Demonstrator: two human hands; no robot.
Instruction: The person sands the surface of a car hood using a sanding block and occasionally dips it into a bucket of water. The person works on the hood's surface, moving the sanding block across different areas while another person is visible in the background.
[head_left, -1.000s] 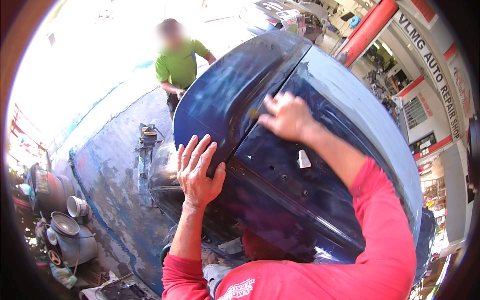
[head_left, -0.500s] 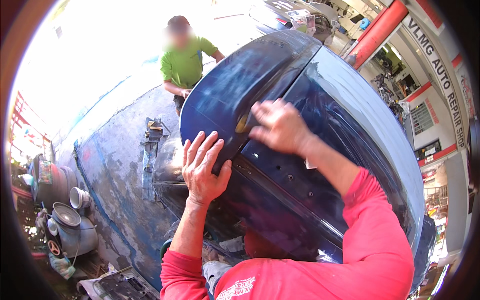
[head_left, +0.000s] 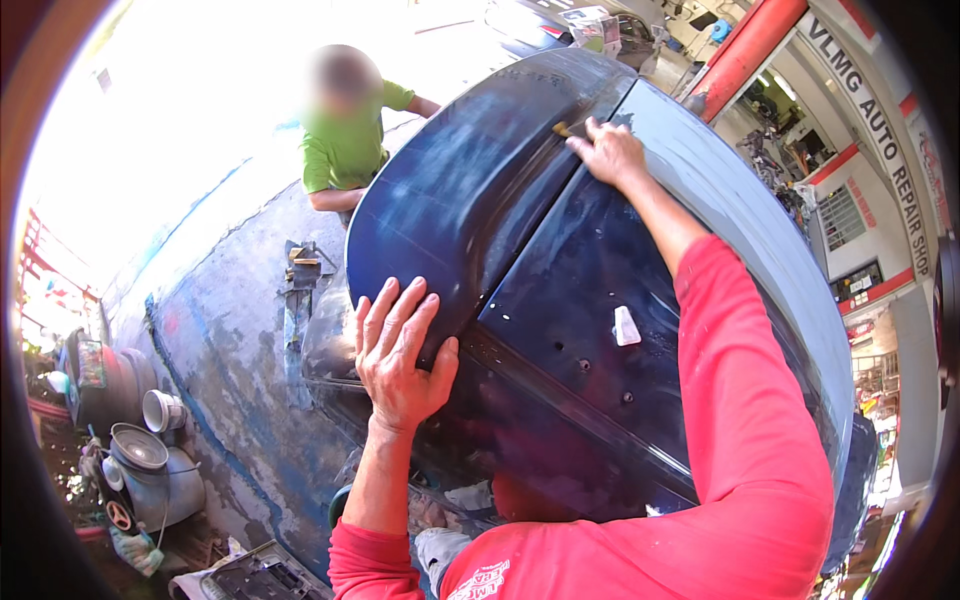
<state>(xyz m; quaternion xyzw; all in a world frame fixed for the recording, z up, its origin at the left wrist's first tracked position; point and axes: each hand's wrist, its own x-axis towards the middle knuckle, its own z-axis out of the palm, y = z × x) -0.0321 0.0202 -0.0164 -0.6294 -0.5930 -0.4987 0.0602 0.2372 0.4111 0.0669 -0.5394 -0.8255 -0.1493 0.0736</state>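
Right hand (head_left: 610, 152) has slid up the scuffed blue car panel (head_left: 560, 290), grip pinching a sanding scrap (head_left: 562, 129); left hand (head_left: 400, 350) lies flat, open.

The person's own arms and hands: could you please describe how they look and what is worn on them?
Both arms wear long red sleeves. The left hand and right hand are bare, without gloves. White print shows low on the red shirt.

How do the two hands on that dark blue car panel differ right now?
The left hand lies flat with fingers spread on the dark blue panel's near edge; the right hand reaches to the far seam. The right hand presses a small tan piece there; the left hand holds nothing. Both arms wear red sleeves.
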